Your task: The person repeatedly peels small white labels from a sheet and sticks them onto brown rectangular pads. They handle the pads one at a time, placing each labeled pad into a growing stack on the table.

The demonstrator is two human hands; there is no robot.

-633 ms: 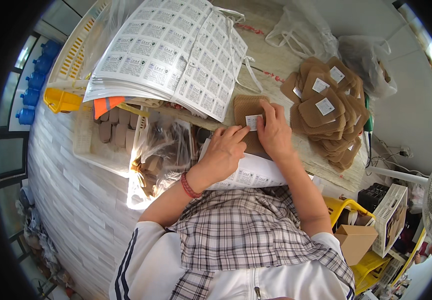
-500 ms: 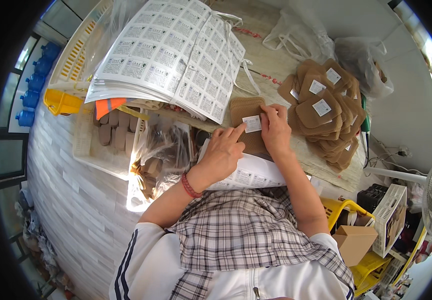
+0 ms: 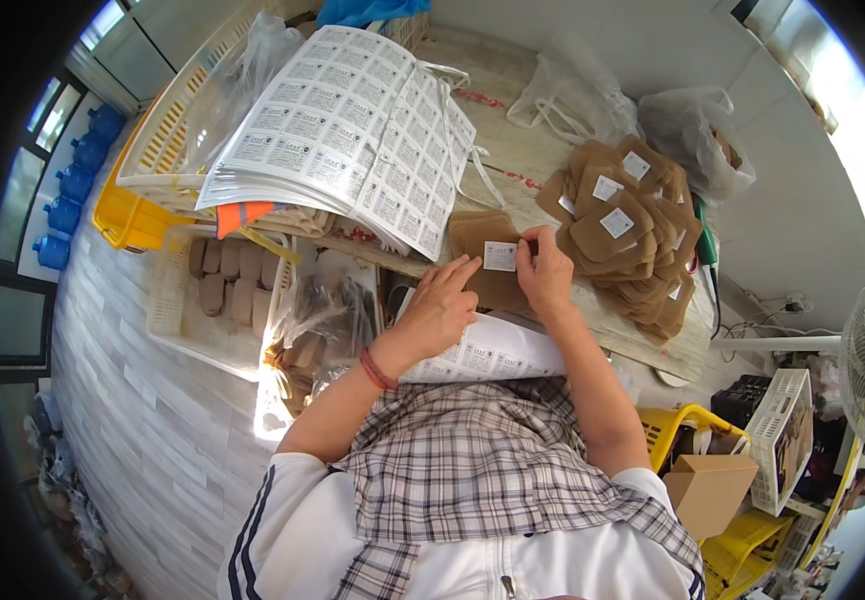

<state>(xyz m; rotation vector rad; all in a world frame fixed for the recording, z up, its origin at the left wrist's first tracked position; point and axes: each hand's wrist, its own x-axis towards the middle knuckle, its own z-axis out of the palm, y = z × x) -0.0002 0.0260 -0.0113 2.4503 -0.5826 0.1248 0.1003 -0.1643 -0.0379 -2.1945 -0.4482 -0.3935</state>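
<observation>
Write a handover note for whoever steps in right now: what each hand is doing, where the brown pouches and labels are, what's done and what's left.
Left hand: flat, fingers on the brown pouch in front, beside its small white label.
Right hand: fingers at the label's right edge, pressing it onto the pouch.
Done: a pile of labelled pouches lies to the right on the table.
Supplies: sheets of labels stacked to the left; another label sheet lies at the table's near edge.
Left: the current label is not yet released; unlabelled brown pieces sit in the white tray lower left.
</observation>
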